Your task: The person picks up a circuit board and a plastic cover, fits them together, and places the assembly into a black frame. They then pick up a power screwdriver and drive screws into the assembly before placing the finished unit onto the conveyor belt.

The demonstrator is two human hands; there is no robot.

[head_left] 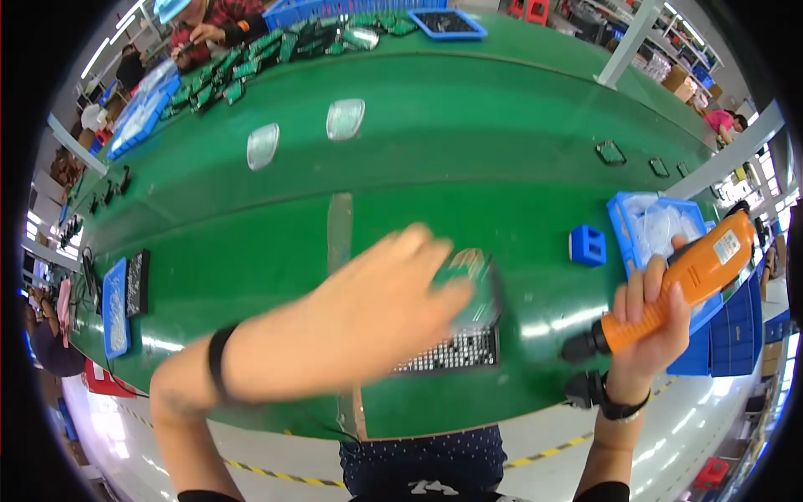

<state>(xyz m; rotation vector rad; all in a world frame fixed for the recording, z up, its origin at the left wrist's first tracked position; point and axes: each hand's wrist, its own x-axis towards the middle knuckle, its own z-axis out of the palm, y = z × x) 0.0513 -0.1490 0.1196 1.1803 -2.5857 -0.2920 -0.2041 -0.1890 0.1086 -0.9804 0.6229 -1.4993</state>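
Note:
My left hand (pixel 368 309), a dark band on its wrist, reaches across the middle of the bench and is blurred by motion. Just beyond its fingers shows a shiny green part with a dark edge (pixel 478 289), partly covered by the hand; whether the fingers grip it I cannot tell. Below it lies a black grid tray (pixel 468 349) with many small light spots, half hidden by my forearm. On the right, my right hand (pixel 657 314) is wrapped round an orange power screwdriver (pixel 694 268), its black tip pointing left above the bench.
A blue block with openings (pixel 588 246) stands near a blue bin of clear plastic pieces (pixel 661 219). On the left are a blue tray (pixel 116 314) and a black strip (pixel 138 283). Two clear covers (pixel 345 119) lie farther back, before piled green boards (pixel 242 71). A person (pixel 209 33) works at the far left.

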